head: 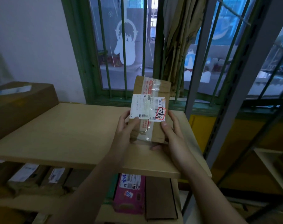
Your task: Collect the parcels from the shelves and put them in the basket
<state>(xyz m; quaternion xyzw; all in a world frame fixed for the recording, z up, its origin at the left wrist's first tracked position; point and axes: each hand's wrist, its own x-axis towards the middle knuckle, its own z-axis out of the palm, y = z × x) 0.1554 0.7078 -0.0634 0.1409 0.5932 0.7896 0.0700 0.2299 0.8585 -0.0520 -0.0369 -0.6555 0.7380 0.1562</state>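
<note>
Parcel (151,109) between both hands, left hand (127,126) gripping at 8 o'clock, right hand (171,128) gripping at 4 o'clock, above shelf (64,131)

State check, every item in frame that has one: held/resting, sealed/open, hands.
small cardboard parcel: held up above the top shelf, taped shut, label facing the camera
left hand: grips the parcel's left edge
right hand: grips the parcel's right edge
large brown box: resting on the top shelf, at the left
pink box: lying on the lower shelf, closed
basket: not in view
</note>
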